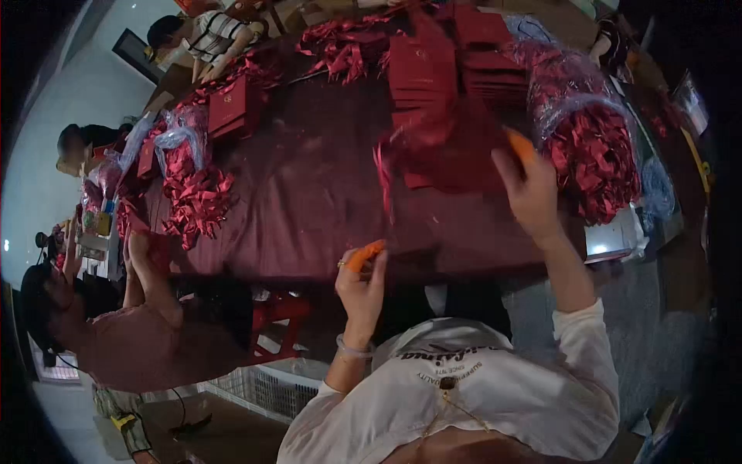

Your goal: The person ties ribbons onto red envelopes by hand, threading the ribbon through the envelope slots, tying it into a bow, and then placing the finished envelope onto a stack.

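Plainly, the left hand (362, 288) was raised at the near edge of the bench (309, 201), thumb and fingers closed in a pinch on a small orange piece (364, 254), with a ring on one finger and a thin band at the wrist. The right hand (532, 193) was up at about two o'clock from the left one, well apart from it, its back to the camera and its fingers curled against a flat dark red packet (456, 158); whether they pinched the packet or only pressed on it could not be told. An orange tip (522, 144) showed at the top of those fingers. A thin red ribbon (383, 182) hung down from the packet's nine o'clock side. At twelve o'clock from the packet stood stacks of red folders (421, 69), and just beside the right hand at three o'clock lay a clear bag of red foil bows (595, 151). Across the dark red cloth at nine o'clock, loose red bows (195, 195) were heaped near a red box (230, 104). A person in a pink top (143, 340) leaned in at the bench's eight o'clock corner, one arm lifted, and other people sat along the far left side. A white crate (267, 387) stood on the floor under the bench's near edge
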`<state>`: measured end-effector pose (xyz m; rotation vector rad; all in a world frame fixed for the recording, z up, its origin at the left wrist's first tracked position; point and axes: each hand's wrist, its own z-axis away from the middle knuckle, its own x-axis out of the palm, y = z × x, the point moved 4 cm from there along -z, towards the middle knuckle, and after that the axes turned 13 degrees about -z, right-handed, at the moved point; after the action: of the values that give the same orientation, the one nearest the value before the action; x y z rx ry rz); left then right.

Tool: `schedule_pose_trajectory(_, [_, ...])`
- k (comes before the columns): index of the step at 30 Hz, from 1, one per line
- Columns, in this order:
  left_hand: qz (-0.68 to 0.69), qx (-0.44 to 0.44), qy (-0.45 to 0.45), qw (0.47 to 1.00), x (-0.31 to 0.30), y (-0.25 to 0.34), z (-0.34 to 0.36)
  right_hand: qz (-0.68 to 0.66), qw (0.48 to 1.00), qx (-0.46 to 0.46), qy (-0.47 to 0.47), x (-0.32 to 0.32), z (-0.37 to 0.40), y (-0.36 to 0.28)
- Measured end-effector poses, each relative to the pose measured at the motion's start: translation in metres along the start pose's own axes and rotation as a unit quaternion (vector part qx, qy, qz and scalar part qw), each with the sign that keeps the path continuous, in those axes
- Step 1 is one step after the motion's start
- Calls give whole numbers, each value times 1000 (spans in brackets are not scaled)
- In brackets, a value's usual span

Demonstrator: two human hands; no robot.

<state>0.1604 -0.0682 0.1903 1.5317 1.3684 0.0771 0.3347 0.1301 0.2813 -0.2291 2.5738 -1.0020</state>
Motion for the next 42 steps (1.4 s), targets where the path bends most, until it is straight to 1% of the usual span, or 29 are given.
schedule_pose_trajectory(1, [-1, 25, 5, 1000, 10, 3, -6, -58, 996, 21, 63, 4, -30, 9])
schedule_pose_trajectory(2, [38, -5, -39, 998, 21, 7, -11, -84, 993, 62, 59, 8, -58, 36])
schedule_pose_trajectory(3, [8, 30, -62, 998, 33, 16, -19, -110, 987, 103, 55, 15, -85, 69])
schedule_pose_trajectory(5, [-42, 83, -127, 988, 48, 32, -36, -13, 984, 130, 120, 29, -127, 116])
schedule_pose_trajectory(8, [-91, 111, -135, 980, 65, 27, -52, 159, 975, 130, 83, 36, -139, 174])
schedule_pose_trajectory(9, [-89, 118, -133, 980, 67, 22, -56, 124, 987, 70, 79, 41, -126, 176])
schedule_pose_trajectory(10, [-100, 101, -145, 979, 70, 16, -61, 91, 993, 6, 72, 43, -108, 169])
schedule_pose_trajectory(12, [-90, 59, -189, 976, 80, 3, -73, 91, 988, 122, -36, 50, -73, 146])
schedule_pose_trajectory(14, [-117, 69, -129, 982, 91, 2, -87, 175, 969, 155, -82, 55, -38, 142])
schedule_pose_trajectory(16, [-118, 81, -106, 984, 117, -7, -110, 193, 955, 203, -95, 61, -22, 144])
schedule_pose_trajectory(17, [-116, 82, -91, 986, 126, -8, -118, 195, 940, 244, -137, 64, -18, 148])
schedule_pose_trajectory(18, [-104, 55, -147, 982, 139, -13, -127, 194, 922, 284, -178, 65, -10, 151])
schedule_pose_trajectory(19, [-91, 28, -201, 975, 147, -18, -130, 171, 937, 241, -186, 64, -4, 145])
schedule_pose_trajectory(20, [-70, 47, -222, 971, 148, -14, -126, 172, 935, 247, -185, 62, 3, 144])
schedule_pose_trajectory(22, [-60, 44, -230, 970, 135, 1, -107, 188, 935, 237, -184, 58, 19, 136])
schedule_pose_trajectory(23, [-53, 38, -234, 970, 122, 11, -94, 178, 931, 253, -196, 53, 27, 121])
schedule_pose_trajectory(24, [-73, 67, -239, 966, 107, 25, -80, 177, 928, 262, -196, 48, 35, 107])
schedule_pose_trajectory(26, [-96, 83, -239, 963, 91, 33, -52, 248, 925, 208, -201, 42, 53, 79])
schedule_pose_trajectory(27, [-116, 103, -229, 961, 86, 38, -41, 234, 934, 195, -185, 39, 65, 72])
schedule_pose_trajectory(29, [-140, 97, -236, 957, 77, 42, -22, 251, 925, 203, -199, 35, 82, 52])
schedule_pose_trajectory(30, [-160, 119, -228, 953, 75, 39, -15, 225, 927, 220, -204, 34, 87, 43])
schedule_pose_trajectory(31, [-169, 96, -232, 953, 75, 34, -12, 226, 931, 204, -200, 36, 99, 47])
schedule_pose_trajectory(32, [-180, 72, -234, 953, 75, 30, -9, 241, 938, 185, -166, 32, 102, 43])
schedule_pose_trajectory(33, [-176, 83, -217, 957, 72, 29, -6, 255, 944, 161, -132, 27, 105, 40])
schedule_pose_trajectory(34, [-169, 68, -212, 960, 70, 31, -6, 245, 955, 144, -82, 18, 107, 40])
schedule_pose_trajectory(36, [-190, 45, -172, 965, 68, 24, -9, 215, 963, 156, -41, -5, 107, 38])
schedule_pose_trajectory(37, [-187, 48, -175, 966, 71, 17, -9, 205, 969, 135, -8, -18, 104, 32])
schedule_pose_trajectory(39, [-267, 97, -144, 948, 71, 16, -10, 218, 967, 123, 46, -36, 110, 41])
schedule_pose_trajectory(42, [-249, 99, -128, 955, 76, 17, -7, 299, 937, 109, 146, -83, 106, 54])
